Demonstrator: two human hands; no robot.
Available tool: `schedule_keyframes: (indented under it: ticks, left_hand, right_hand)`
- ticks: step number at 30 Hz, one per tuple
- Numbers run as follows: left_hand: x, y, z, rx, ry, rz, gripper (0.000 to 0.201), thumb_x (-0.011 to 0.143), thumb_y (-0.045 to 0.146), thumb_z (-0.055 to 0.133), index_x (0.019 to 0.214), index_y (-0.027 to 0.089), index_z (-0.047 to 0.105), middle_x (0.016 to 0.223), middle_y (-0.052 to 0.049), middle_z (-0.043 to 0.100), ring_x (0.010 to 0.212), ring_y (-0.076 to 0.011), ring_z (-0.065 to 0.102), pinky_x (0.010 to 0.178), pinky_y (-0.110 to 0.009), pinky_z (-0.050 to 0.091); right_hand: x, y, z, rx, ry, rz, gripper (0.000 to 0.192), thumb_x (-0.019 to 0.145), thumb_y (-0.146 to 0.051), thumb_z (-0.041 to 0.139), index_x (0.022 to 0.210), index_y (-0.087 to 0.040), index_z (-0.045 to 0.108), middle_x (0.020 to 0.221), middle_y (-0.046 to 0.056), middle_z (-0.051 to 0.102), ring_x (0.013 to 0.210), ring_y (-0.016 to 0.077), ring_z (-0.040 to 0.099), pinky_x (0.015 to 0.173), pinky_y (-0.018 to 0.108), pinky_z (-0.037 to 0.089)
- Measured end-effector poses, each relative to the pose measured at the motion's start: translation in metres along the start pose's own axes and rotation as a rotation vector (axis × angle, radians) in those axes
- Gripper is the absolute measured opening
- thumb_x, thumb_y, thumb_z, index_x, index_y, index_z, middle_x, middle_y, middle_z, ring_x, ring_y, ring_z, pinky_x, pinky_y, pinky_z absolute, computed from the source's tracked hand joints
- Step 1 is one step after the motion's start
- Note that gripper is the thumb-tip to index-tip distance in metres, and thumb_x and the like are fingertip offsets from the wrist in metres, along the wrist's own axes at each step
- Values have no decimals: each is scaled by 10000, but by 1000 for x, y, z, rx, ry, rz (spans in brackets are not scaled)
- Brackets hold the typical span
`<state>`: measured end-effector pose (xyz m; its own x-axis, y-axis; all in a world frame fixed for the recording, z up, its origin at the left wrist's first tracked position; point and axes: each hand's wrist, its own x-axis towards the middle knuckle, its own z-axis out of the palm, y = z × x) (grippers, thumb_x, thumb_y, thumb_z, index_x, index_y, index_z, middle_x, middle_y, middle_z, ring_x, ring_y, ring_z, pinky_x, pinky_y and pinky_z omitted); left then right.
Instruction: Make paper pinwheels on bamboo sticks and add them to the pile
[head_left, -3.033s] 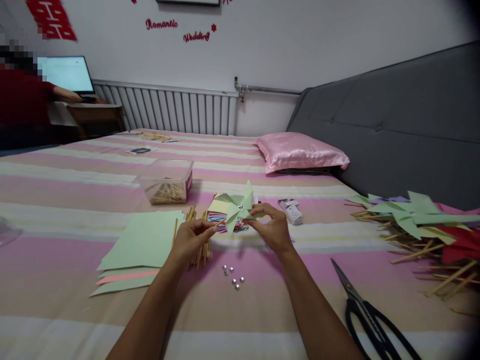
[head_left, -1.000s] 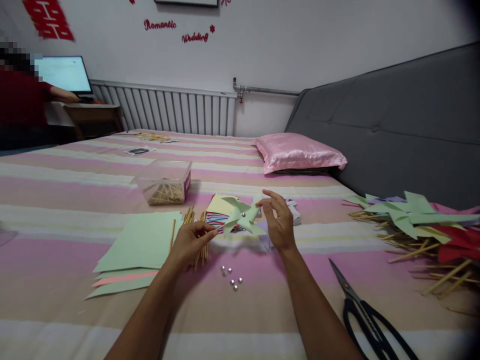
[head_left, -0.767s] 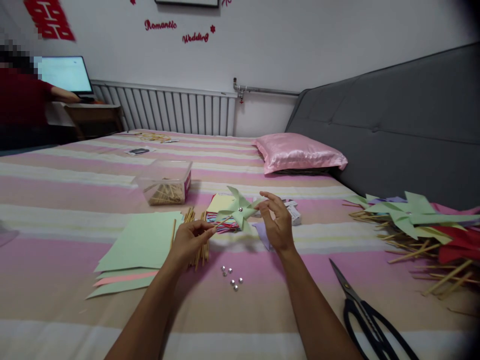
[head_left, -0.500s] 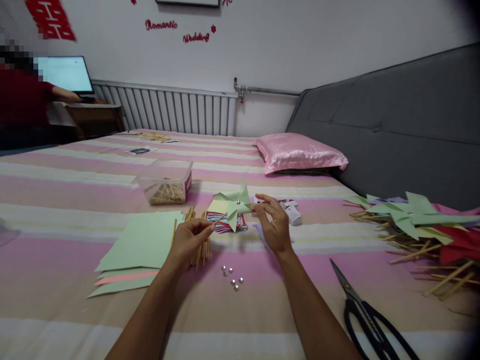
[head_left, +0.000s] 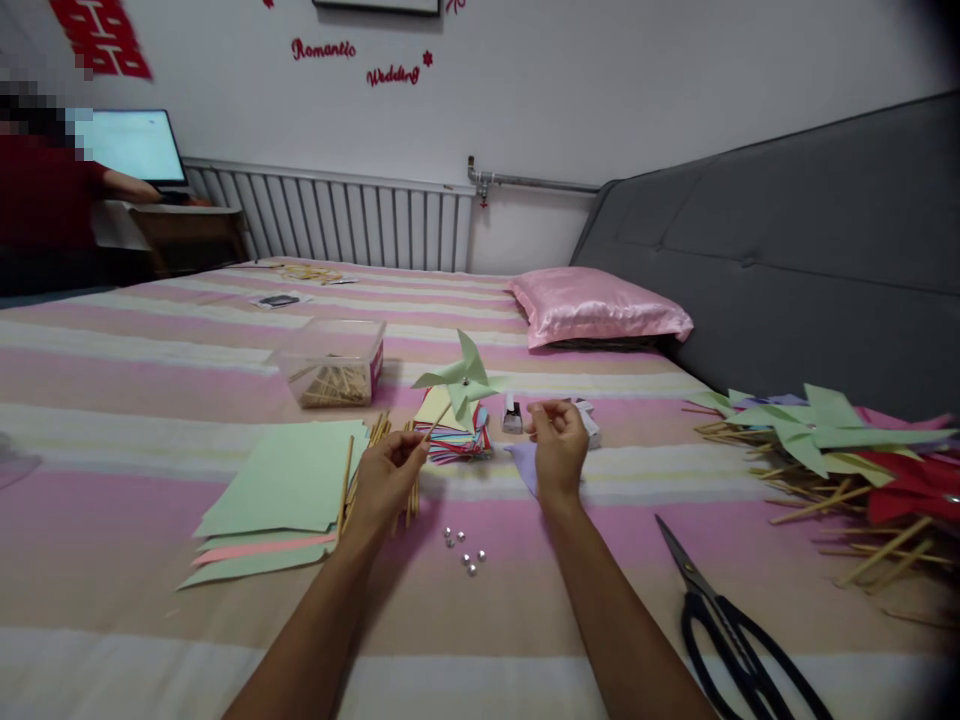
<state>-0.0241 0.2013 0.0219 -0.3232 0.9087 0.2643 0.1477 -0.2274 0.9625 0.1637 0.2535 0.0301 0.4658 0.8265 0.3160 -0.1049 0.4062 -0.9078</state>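
My left hand (head_left: 386, 480) pinches the wooden stick of a pale green paper pinwheel (head_left: 459, 378), which stands raised above a stack of coloured paper squares (head_left: 450, 440). My right hand (head_left: 559, 447) hovers to the right of the pinwheel, apart from it, with fingers loosely curled and nothing in them. A few silver pins (head_left: 465, 550) lie on the striped bedspread (head_left: 120, 500) between my forearms. Loose wooden sticks (head_left: 375, 440) lie under my left hand.
Green and pink paper sheets (head_left: 277, 490) lie at left, a clear box of sticks (head_left: 334, 362) beyond. Black scissors (head_left: 739, 640) lie front right, finished pinwheels (head_left: 832, 440) far right. A pink pillow (head_left: 596, 305) and grey headboard (head_left: 810, 240) stand behind. A person in red (head_left: 45, 210) sits at a screen.
My right hand has let go of the pinwheel's blades and drawn back to the right. My left hand has lifted the pinwheel higher on its stick.
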Motion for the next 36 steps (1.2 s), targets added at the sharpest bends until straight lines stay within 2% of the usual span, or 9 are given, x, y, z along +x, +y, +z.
schedule_keyframes:
  ticks: [2, 6, 12, 15, 18, 24, 28, 32, 36]
  left_hand:
    - [-8, -3, 7, -36, 12, 26, 220, 675, 313, 670, 811, 140, 672, 725, -31, 664, 678, -151, 596, 626, -245, 443]
    - [-39, -5, 15, -60, 133, 3, 214, 685, 294, 647, 821, 130, 668, 767, -58, 671, 716, -175, 612, 663, -281, 467]
    - [-90, -3, 7, 144, 337, 88, 218, 767, 305, 556, 849, 125, 649, 790, -75, 645, 752, -195, 605, 708, -325, 479]
    - [-110, -1, 4, 195, 336, 140, 212, 784, 316, 533, 825, 142, 646, 772, -65, 635, 737, -193, 601, 681, -314, 481]
    - [-125, 2, 3, 217, 291, 187, 204, 798, 320, 514, 802, 161, 642, 760, -55, 632, 725, -188, 600, 669, -304, 481]
    - [-132, 2, 3, 283, 202, 268, 202, 789, 303, 498, 778, 172, 651, 814, -73, 648, 803, -206, 609, 757, -331, 485]
    - [-140, 3, -3, 341, 211, 288, 301, 734, 294, 541, 971, 129, 629, 986, -139, 635, 955, -272, 578, 881, -425, 437]
    - [-156, 6, -11, 496, 245, 339, 372, 749, 331, 528, 1042, 109, 591, 1010, -156, 616, 931, -277, 583, 862, -436, 452]
    - [-170, 9, -16, 628, 144, 483, 303, 785, 336, 499, 971, 123, 606, 1021, -146, 626, 996, -267, 572, 925, -417, 425]
  right_hand:
    - [-6, 6, 5, -5, -76, 117, 235, 695, -349, 614, 807, -174, 505, 680, -28, 570, 512, 90, 523, 503, 213, 426]
    - [-34, 12, 14, -47, -181, 166, 226, 687, -340, 614, 807, -168, 529, 676, -16, 593, 500, 94, 522, 483, 209, 423]
    - [-116, 4, 8, -59, -408, 226, 204, 717, -325, 587, 823, -151, 597, 670, 5, 618, 462, 99, 524, 410, 201, 413]
    - [-150, -2, -5, -42, -534, 218, 306, 751, -402, 572, 917, -158, 651, 699, 25, 654, 516, 123, 564, 439, 215, 448]
    - [-164, -5, -14, -64, -536, 163, 346, 748, -450, 577, 912, -165, 682, 740, 43, 679, 604, 152, 597, 514, 240, 485]
    - [-158, -5, -13, -99, -494, 144, 287, 727, -437, 608, 849, -194, 701, 846, 38, 701, 756, 191, 623, 650, 280, 504]
    - [-149, -14, -12, -133, -500, 173, 289, 794, -416, 570, 825, -149, 677, 774, 20, 679, 739, 198, 623, 650, 295, 503]
    - [-121, -43, -18, -162, -487, 166, 286, 875, -334, 527, 1079, -136, 564, 1070, 54, 590, 910, 198, 595, 771, 371, 509]
    - [-73, -80, -54, -239, -423, 126, 316, 875, -325, 529, 1135, -146, 533, 1131, 70, 561, 960, 212, 580, 799, 398, 500]
